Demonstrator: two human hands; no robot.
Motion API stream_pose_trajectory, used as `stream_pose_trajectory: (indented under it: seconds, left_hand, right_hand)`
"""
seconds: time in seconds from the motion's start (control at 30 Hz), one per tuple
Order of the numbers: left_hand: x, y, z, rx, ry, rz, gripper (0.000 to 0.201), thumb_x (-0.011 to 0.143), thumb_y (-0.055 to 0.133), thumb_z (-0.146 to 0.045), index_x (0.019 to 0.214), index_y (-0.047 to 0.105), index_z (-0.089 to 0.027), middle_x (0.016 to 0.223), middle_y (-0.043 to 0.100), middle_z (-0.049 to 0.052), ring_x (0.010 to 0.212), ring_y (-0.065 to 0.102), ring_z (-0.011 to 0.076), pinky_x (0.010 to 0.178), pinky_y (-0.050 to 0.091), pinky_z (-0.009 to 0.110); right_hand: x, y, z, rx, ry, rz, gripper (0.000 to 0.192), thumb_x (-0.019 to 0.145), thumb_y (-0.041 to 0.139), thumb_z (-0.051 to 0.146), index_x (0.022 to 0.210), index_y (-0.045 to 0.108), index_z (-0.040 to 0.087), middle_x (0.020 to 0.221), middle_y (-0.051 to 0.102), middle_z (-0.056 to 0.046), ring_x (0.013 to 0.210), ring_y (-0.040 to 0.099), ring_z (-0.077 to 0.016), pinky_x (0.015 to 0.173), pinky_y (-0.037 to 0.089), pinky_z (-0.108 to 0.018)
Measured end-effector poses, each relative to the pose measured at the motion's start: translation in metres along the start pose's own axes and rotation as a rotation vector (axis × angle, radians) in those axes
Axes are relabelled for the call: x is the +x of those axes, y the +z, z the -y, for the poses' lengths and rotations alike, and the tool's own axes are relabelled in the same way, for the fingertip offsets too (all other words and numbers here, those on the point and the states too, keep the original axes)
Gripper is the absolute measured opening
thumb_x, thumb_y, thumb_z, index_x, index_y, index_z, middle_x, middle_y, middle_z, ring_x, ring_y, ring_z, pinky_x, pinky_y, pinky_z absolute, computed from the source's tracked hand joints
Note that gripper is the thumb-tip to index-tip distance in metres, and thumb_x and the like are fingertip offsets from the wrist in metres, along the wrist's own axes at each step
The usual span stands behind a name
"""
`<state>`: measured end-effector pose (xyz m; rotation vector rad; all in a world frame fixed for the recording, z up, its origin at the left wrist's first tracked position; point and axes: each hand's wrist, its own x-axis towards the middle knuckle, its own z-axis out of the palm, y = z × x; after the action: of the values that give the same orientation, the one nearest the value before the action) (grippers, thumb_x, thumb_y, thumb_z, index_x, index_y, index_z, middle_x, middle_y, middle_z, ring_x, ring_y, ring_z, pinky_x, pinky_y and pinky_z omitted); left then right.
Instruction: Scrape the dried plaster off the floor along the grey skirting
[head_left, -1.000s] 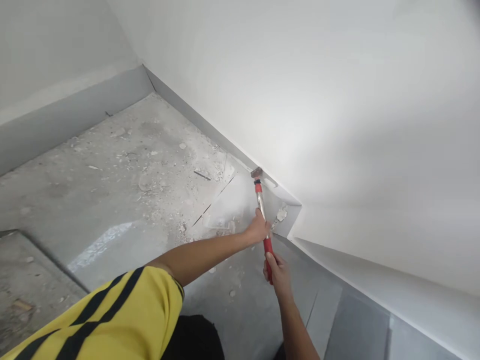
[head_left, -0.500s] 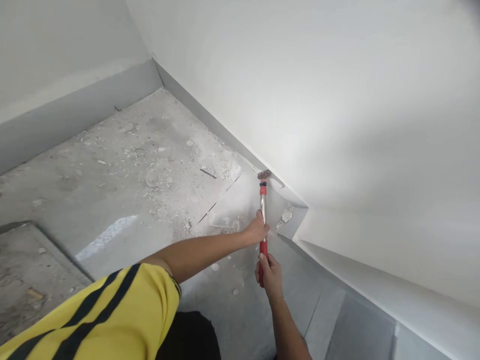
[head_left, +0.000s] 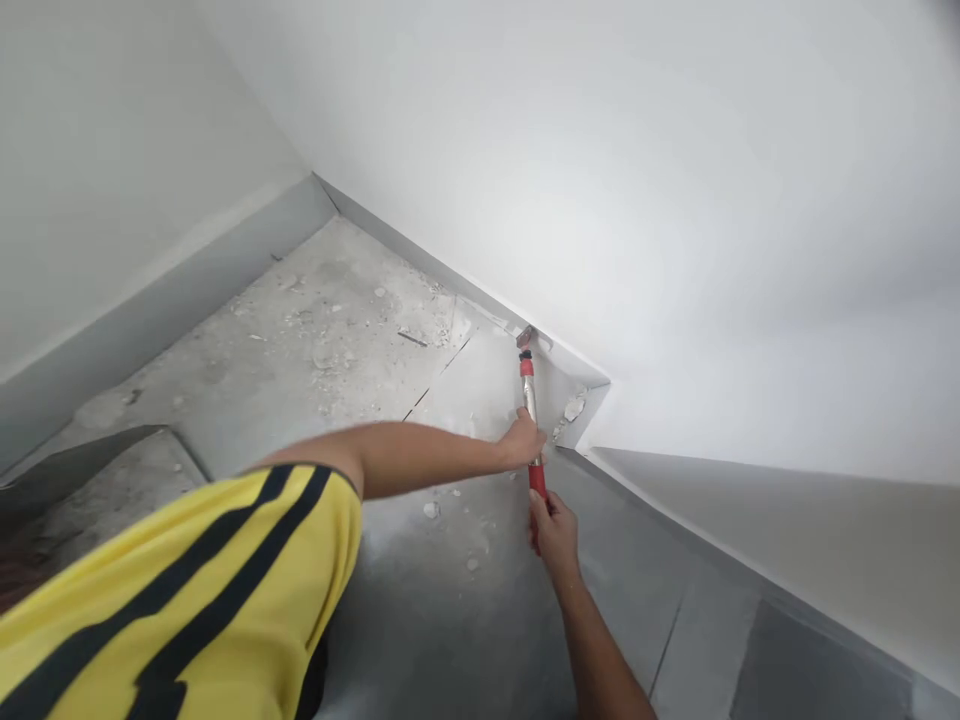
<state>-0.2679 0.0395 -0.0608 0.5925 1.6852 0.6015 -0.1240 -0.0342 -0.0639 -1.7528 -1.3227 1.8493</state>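
Note:
A long-handled scraper (head_left: 529,390) with a red grip and silver shaft points away from me. Its blade end meets the grey skirting (head_left: 555,348) at the foot of the white wall. My left hand (head_left: 523,440) is closed around the shaft partway down. Behind it, my right hand (head_left: 556,530) wraps the red grip near its rear end. White residue shows on the skirting beside the blade. Broken whitish flakes (head_left: 574,406) lie in the corner to the right of the tool.
Dusty grey floor tiles (head_left: 420,620) spread below me, strewn with chips. A thin dark strip (head_left: 412,339) lies left of the blade. The white wall (head_left: 600,180) rises ahead and juts out at right. A dark grey patch (head_left: 817,665) shows at lower right.
The scraper's blade has turned from roughly level to slanted and now sits against the skirting. Both hands still hold it. My view has shifted and tilted slightly.

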Motion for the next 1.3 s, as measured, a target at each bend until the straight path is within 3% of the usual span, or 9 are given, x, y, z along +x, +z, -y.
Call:
stream_pose_trajectory:
  seconds: [0.13, 0.3, 0.37, 0.6, 0.77, 0.87, 1.13, 1.3]
  left_hand:
    - [0.003, -0.005, 0.006, -0.034, 0.022, -0.099, 0.037, 0.092, 0.03, -0.044, 0.112, 0.033, -0.012, 0.08, 0.06, 0.009, 0.046, 0.055, 0.0106, 0.045, 0.043, 0.022]
    - [0.02, -0.043, 0.002, -0.074, 0.032, -0.225, 0.035, 0.092, 0.025, -0.046, 0.108, 0.029, -0.015, 0.092, 0.06, 0.015, 0.049, 0.059, 0.0123, 0.045, 0.042, 0.021]
    - [0.021, -0.049, 0.0, -0.07, 0.034, -0.237, 0.035, 0.092, 0.024, -0.044, 0.108, 0.028, -0.014, 0.095, 0.06, 0.017, 0.049, 0.059, 0.0127, 0.046, 0.044, 0.022]
    - [0.007, -0.016, -0.002, -0.03, 0.048, -0.164, 0.029, 0.09, 0.037, -0.039, 0.101, 0.035, -0.012, 0.087, 0.063, 0.017, 0.048, 0.06, 0.0152, 0.046, 0.045, 0.024]
    - [0.026, -0.047, -0.005, -0.039, 0.029, -0.226, 0.03, 0.093, 0.027, -0.037, 0.108, 0.028, -0.011, 0.102, 0.058, 0.023, 0.053, 0.062, 0.0154, 0.047, 0.046, 0.025]
    - [0.03, -0.061, -0.002, -0.022, 0.023, -0.234, 0.03, 0.093, 0.026, -0.038, 0.108, 0.028, -0.013, 0.104, 0.057, 0.022, 0.052, 0.062, 0.0146, 0.047, 0.046, 0.024]
    - [0.021, -0.059, 0.011, 0.026, 0.059, -0.214, 0.026, 0.09, 0.036, -0.035, 0.101, 0.034, -0.012, 0.094, 0.061, 0.021, 0.054, 0.063, 0.0172, 0.05, 0.046, 0.026]
    - [0.022, -0.051, 0.012, 0.02, 0.048, -0.221, 0.029, 0.091, 0.029, -0.039, 0.105, 0.03, -0.013, 0.095, 0.061, 0.019, 0.051, 0.062, 0.0161, 0.047, 0.045, 0.025]
  right_hand:
    - [0.01, 0.011, 0.004, -0.009, -0.003, 0.016, 0.038, 0.073, 0.054, 0.056, 0.064, 0.046, 0.02, 0.041, 0.042, 0.007, 0.031, 0.039, -0.0091, 0.031, 0.03, -0.021]
    - [0.034, 0.035, 0.036, -0.1, -0.057, 0.084, 0.038, 0.073, 0.053, 0.055, 0.065, 0.048, 0.019, 0.04, 0.044, 0.007, 0.03, 0.04, -0.009, 0.029, 0.029, -0.02]
    - [0.036, 0.037, 0.04, -0.097, -0.071, 0.093, 0.038, 0.073, 0.053, 0.055, 0.065, 0.048, 0.019, 0.041, 0.044, 0.007, 0.029, 0.04, -0.0087, 0.03, 0.028, -0.02]
    - [0.019, 0.008, 0.016, -0.082, -0.038, -0.011, 0.039, 0.072, 0.054, 0.056, 0.065, 0.047, 0.019, 0.041, 0.044, 0.006, 0.031, 0.04, -0.0087, 0.03, 0.031, -0.02]
    - [0.043, 0.026, 0.044, -0.166, -0.108, 0.086, 0.04, 0.072, 0.054, 0.056, 0.062, 0.047, 0.018, 0.037, 0.043, 0.006, 0.029, 0.039, -0.0092, 0.029, 0.028, -0.02]
    - [0.047, 0.04, 0.048, -0.143, -0.119, 0.072, 0.041, 0.072, 0.054, 0.057, 0.061, 0.045, 0.019, 0.038, 0.041, 0.007, 0.029, 0.039, -0.0089, 0.029, 0.029, -0.02]
    - [0.034, 0.052, 0.024, -0.096, -0.048, 0.063, 0.04, 0.072, 0.054, 0.057, 0.065, 0.044, 0.02, 0.04, 0.041, 0.008, 0.03, 0.041, -0.0096, 0.029, 0.032, -0.021]
    - [0.037, 0.045, 0.025, -0.07, -0.058, 0.082, 0.039, 0.072, 0.055, 0.056, 0.066, 0.045, 0.019, 0.04, 0.043, 0.008, 0.03, 0.04, -0.009, 0.029, 0.031, -0.02]
